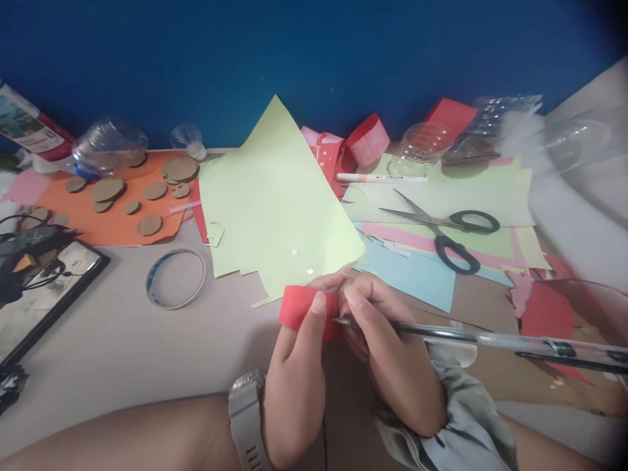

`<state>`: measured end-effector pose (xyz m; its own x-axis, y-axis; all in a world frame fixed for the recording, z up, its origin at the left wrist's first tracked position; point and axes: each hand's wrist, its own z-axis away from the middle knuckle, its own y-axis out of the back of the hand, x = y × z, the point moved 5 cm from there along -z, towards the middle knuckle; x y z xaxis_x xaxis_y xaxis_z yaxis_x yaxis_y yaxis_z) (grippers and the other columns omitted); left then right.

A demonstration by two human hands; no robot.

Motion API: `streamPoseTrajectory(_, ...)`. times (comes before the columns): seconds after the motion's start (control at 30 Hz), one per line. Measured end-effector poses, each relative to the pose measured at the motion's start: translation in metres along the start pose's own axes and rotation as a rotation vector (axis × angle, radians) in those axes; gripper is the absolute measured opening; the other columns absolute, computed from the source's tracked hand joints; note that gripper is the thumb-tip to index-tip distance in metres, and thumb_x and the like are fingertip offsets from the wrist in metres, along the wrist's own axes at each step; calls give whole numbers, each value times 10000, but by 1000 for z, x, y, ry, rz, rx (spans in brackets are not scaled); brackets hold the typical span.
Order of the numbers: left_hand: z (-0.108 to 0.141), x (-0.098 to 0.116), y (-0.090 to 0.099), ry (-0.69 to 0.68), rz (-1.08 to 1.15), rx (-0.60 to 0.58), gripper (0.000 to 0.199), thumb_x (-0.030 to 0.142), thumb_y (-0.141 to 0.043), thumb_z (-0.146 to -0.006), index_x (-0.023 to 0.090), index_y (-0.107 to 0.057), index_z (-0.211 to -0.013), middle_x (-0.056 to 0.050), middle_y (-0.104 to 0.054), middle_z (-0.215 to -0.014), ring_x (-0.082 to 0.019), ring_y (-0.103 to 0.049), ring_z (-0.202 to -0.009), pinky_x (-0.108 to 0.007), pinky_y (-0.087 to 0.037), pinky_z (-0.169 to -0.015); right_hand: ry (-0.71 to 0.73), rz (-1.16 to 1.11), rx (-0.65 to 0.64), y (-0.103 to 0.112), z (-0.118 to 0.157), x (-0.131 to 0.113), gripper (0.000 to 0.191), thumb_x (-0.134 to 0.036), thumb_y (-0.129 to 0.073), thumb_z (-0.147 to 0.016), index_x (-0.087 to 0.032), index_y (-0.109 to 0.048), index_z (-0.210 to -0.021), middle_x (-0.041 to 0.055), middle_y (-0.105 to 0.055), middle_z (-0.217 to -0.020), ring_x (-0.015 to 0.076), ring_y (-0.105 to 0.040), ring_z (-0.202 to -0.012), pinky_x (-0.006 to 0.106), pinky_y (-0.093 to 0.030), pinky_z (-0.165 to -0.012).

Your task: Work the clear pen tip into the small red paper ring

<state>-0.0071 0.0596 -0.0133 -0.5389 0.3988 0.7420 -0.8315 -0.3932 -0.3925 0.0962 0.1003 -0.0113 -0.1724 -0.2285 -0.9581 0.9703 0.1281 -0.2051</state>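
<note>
Two bare hands meet low in the middle of a cluttered craft bench. The left hand [294,366], with a watch on its wrist, pinches a small red paper strip [299,307] between thumb and fingers. The right hand [392,353] is clenched around a clear pen [490,340], whose tip touches the strip's right end while its barrel runs off toward 3 o'clock.

The strip looks already cut to size and is being marked or curled; no finished piece shows yet.

At 12 o'clock from the hands lies one large pale green sheet [275,196]. At 2 o'clock rests one pair of black-handled scissors [441,229], open, on a spread of coloured papers, with one white marker [383,177] beyond. At 10 o'clock lies one tape ring [175,279], and farther off about ten brown cardboard discs [147,196] on an orange sheet [98,229].
</note>
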Motion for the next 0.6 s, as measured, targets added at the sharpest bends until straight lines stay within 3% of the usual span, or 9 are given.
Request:
streamPoseTrajectory(0.23, 0, 3, -2, 8, -5, -17, 303, 510, -668, -1092, 312, -871, -1200, -27, -852, -1375, -327, -696, -1429, -471, -429, -1328, -20, -2, 37, 0, 1, 1, 448, -449, -684, -1094, -256, -545, -714, -38, -486, -679, 157, -343, -573, 334, -324, -550)
streamPoseTrajectory(0.47, -1, 1, 1, -3, -20, -9, 305, 529, -668, -1088, 326, -872, -1192, -31, -862, -1333, -338, -702, -1419, -469, -452, -1307, 16, 30, 21, -1, -1, -6, 480, -495, -747, -1057, -255, -545, -693, 1, -589, -767, 178, -439, -646, 340, -372, -581)
streamPoseTrajectory(0.6, -2, 1, 4, 0, -48, 2, 351, 581, -680, -1066, 319, -867, -1205, -42, -869, -1313, -350, -743, -1342, -490, -480, -1293, 15, 14, 27, -1, 0, -6, 504, -541, -776, -1038, -265, -549, -683, -32, -497, -654, 166, -362, -571, 342, -356, -550)
